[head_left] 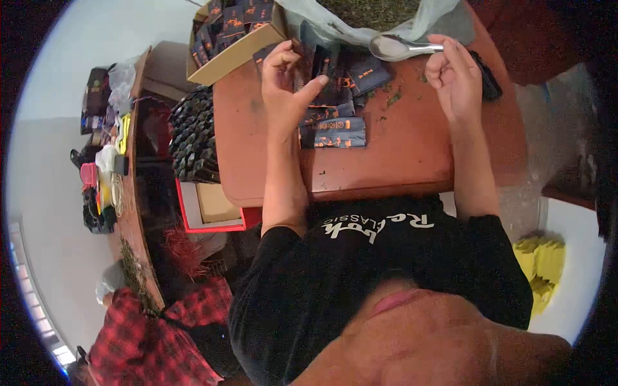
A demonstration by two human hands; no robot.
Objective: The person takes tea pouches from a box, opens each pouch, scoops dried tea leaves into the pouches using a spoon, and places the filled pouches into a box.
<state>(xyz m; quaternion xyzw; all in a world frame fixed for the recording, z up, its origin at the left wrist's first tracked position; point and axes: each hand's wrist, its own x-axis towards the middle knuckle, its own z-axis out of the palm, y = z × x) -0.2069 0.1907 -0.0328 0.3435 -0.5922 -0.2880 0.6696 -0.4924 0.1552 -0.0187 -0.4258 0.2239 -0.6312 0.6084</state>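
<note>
My right hand (454, 78) is closed around the handle of a shiny metal scoop (391, 47), whose bowl points left near a clear plastic bag (444, 18) of dried green leaves (373, 11). My left hand (284, 90) hovers over the table's left part, thumb spread away from its bent fingers, beside dark packets. Nothing clearly shows in its grasp, though its fingertips blend with the dark packets behind. Several black packets with orange print (333, 132) lie on the table below and between my hands, with leaf crumbs (394, 96) near them.
A cardboard box (243, 53) of similar packets stands at the table's (405, 154) upper left. Stacked dark packets (193, 138) and a red-edged box (212, 204) sit left of it. A person in a red checked shirt (145, 344) is at lower left, by another long table.
</note>
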